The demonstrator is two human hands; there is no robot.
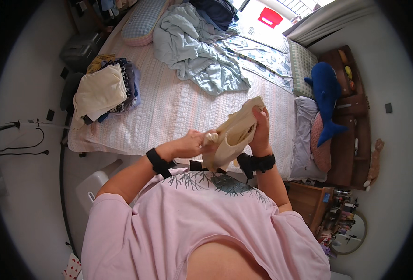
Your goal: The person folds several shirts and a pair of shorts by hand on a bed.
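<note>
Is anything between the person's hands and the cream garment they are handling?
No. Both hands are already on the cream garment: the right hand grips its upper edge and the left hand pinches its lower part. It hangs free above the bed, apart from the folded clothes pile.

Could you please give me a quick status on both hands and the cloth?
Left hand and right hand both gripping the cream fabric garment, held above the pink-striped bed. Nothing between hands and bed.
</note>
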